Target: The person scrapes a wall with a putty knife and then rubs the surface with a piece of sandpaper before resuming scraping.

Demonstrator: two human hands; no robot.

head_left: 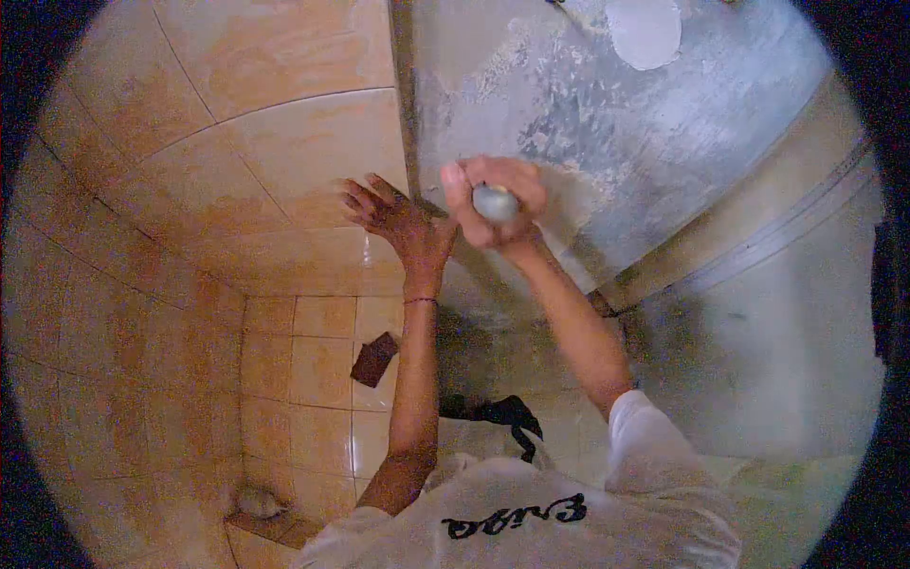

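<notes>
My left hand [398, 223] has its fingers spread against or just over the orange-cream tiled surface [322, 142], close to its edge; contact is hard to tell. Right beside it, my right hand [519, 185] is wrapped round an object with a rounded grey end [495, 202]. That end points toward me, and the rest of the object is hidden by my fingers. Behind the right hand is a rough, blotchy grey surface [588, 123]. A dark seam runs between the tiles and the grey surface, near both hands.
A dark brown rectangular piece [375, 359] lies on the small tiles below my left hand. Something black and cloth-like [512, 415] shows beside my shirt. A whitish lump [258, 501] sits at lower left. A white patch [646, 32] marks the grey surface.
</notes>
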